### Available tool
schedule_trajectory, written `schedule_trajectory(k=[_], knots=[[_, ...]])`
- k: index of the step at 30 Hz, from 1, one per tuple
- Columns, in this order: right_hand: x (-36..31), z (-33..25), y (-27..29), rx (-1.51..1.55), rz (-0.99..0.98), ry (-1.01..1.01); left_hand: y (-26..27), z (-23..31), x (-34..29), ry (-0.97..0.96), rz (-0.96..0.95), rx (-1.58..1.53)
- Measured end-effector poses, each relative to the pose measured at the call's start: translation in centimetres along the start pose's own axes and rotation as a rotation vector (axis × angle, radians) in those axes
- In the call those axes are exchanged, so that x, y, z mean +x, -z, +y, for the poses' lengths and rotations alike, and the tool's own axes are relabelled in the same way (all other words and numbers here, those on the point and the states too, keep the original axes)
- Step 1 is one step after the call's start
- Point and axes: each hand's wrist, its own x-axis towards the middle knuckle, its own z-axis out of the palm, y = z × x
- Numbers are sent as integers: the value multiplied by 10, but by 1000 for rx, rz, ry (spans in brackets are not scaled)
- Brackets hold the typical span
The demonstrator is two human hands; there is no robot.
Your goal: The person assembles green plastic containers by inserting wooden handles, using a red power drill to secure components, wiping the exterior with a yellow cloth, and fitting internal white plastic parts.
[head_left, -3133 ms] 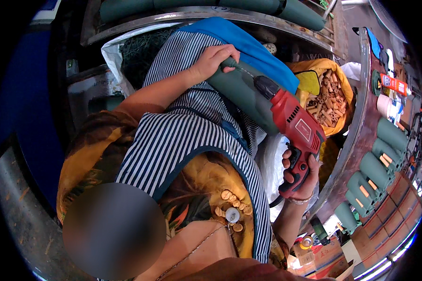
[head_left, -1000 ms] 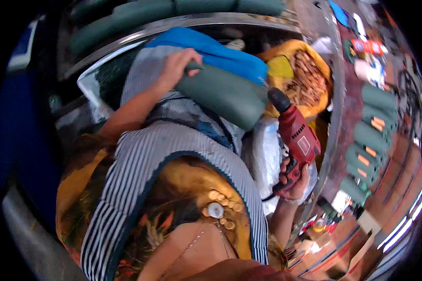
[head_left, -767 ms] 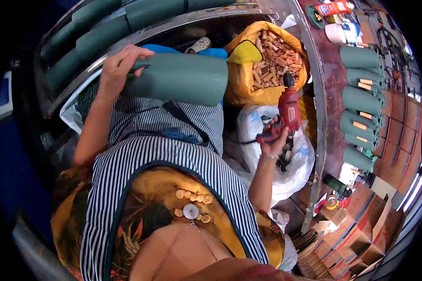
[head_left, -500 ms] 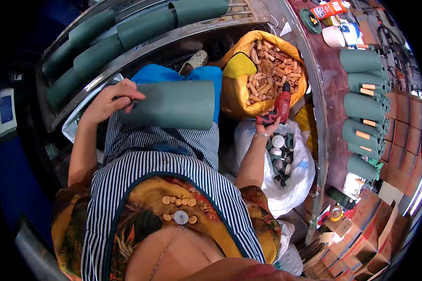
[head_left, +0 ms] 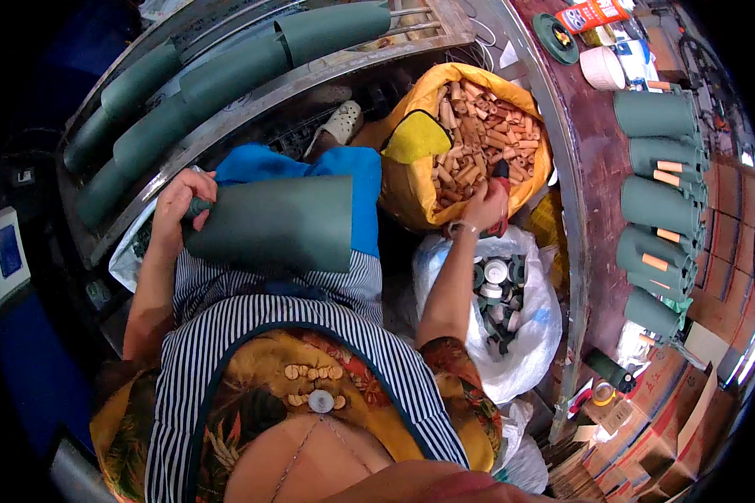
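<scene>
A dark green cylinder (head_left: 273, 225) lies across my lap, over a blue cloth (head_left: 365, 197) and my striped apron. My left hand (head_left: 184, 201) is closed at its left end, gripping a small dark green knob-like piece (head_left: 198, 206) there; whether it is fixed to the cylinder I cannot tell. At the right, my right hand (head_left: 482, 208) is wrapped around a red power drill (head_left: 498, 225) and hides much of it. The drill's dark chuck points away, over the edge of a yellow sack (head_left: 407, 189) filled with short wooden tubes (head_left: 495, 126).
Below the drill, a white plastic bag (head_left: 533, 323) holds white and dark green caps (head_left: 495, 271). Several green cylinders (head_left: 235, 67) lie on a metal-edged rack at far left. More cylinders with wooden pegs (head_left: 658, 201) line the right-hand table (head_left: 587, 151), beside cardboard boxes (head_left: 646, 427).
My left hand and the cylinder have shifted left and down. The small dark green piece now shows in my left fingers. My right hand has turned, covering more of the drill.
</scene>
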Motion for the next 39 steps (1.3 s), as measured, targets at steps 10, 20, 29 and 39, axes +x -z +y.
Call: schedule_trajectory(k=[10,20,29,39], knots=[[75,-11,-79,-376,-253,-84,4,1,9,-79,18,-29],[-31,-147,155,-374,-295,759,10,-13,-15,-106,-38,-175],[-148,-153,71,344,-516,599,6,-6,-40,-206,-10,-143],[-126,-258,135,326,-307,505,12,-13,-64,-394,60,-47]])
